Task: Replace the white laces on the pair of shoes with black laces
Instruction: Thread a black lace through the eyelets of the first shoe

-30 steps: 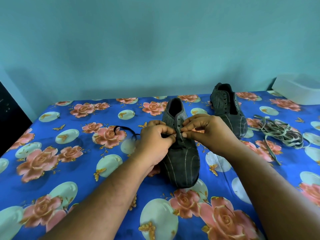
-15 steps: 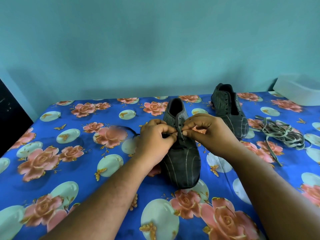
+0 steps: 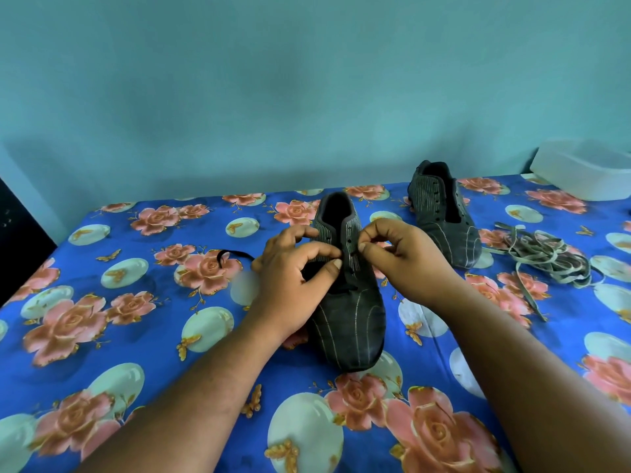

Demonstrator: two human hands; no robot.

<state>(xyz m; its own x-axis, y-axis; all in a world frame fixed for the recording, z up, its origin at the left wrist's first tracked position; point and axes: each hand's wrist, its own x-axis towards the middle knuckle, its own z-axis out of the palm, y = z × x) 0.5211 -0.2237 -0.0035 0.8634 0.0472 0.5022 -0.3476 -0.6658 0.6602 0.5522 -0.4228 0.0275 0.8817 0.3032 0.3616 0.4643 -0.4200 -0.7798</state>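
Item: near shoe (image 3: 348,302), dark grey with fine pale stripes, toe toward the person, lying on the floral blue cloth (image 3: 102,336); taken here as landmark. Step in hand, as judged: threading the black lace (image 3: 235,256) up through the eyelet rows. Left hand (image 3: 293,278): thumb and forefinger curled together at the shoe's left eyelet flap, apparently pinching lace or flap; which one cannot be told. Right hand (image 3: 403,261): thumb and forefinger pinched at the right eyelet row, seemingly on the lace tip, though the tip itself is too small to make out. Advice: keep the flap pulled taut with the left hand, feed the tip squarely into the next eyelet, draw both ends even, keep the lace flat. Lower eyelets look laced in black; upper ones open. A loop of black lace trails on the cloth just left of the shoe. Second shoe (image 3: 444,216): same pattern, behind and right of the landmark, eyelets bare, no lace. White laces (image 3: 546,261): loose tangled heap, well to the right. White tub (image 3: 580,172): far right, at the wall.
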